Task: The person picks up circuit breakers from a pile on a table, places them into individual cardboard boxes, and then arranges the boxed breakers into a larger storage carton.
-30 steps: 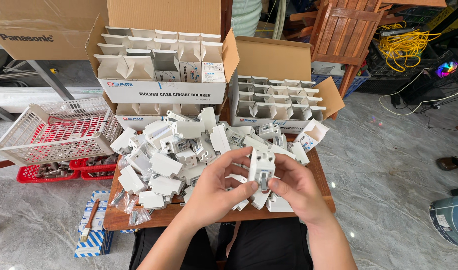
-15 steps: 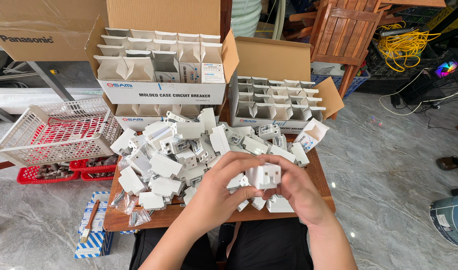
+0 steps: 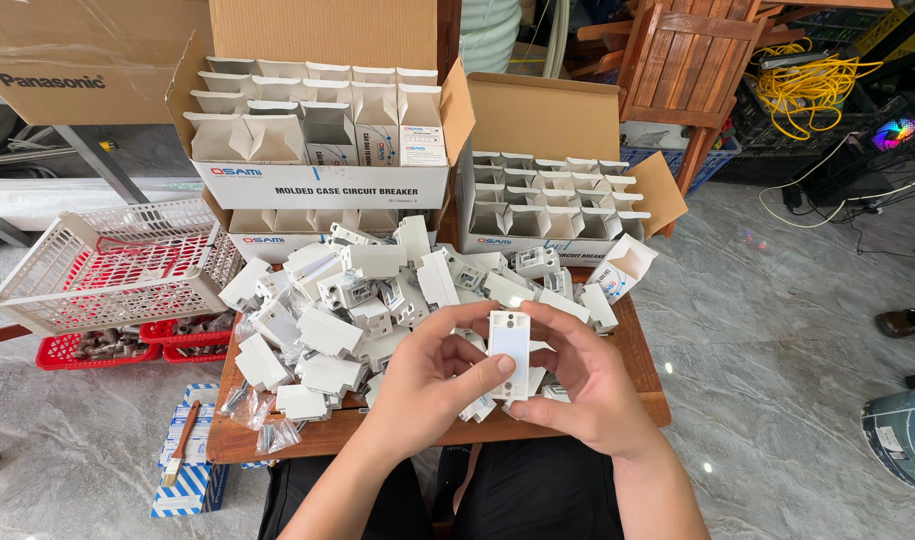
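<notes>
White plastic part (image 3: 509,352), white basket (image 3: 107,265), red crates (image 3: 97,345), brown wooden table (image 3: 447,432), yellow cable (image 3: 807,85), grey marbled floor (image 3: 777,330)

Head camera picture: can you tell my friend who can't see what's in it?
Both hands, left hand and right hand, hold up a small white plastic block over a wooden table heaped with white parts, behind it open cardboard boxes.
</notes>
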